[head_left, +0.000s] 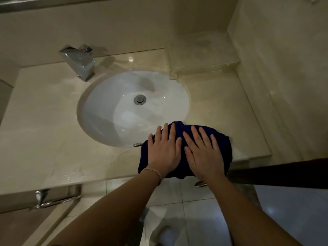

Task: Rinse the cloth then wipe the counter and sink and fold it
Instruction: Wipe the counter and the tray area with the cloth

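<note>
Cloth (184,137): dark blue, bunched flat on the counter (44,130) at its front edge, just right of the sink (115,103) rim's near side; its near hem hangs slightly over the edge.
Left hand (164,151): fingers straight and spread, palm pressed on the cloth's left half, nearest the sink.
Right hand (204,153): likewise flat and spread, pressing the right half, just beside the left hand.
Long axis: runs left to right along the front edge, under both palms.
Judgement: either smoothing for a fold or wiping; neither hand is nearer.
</note>
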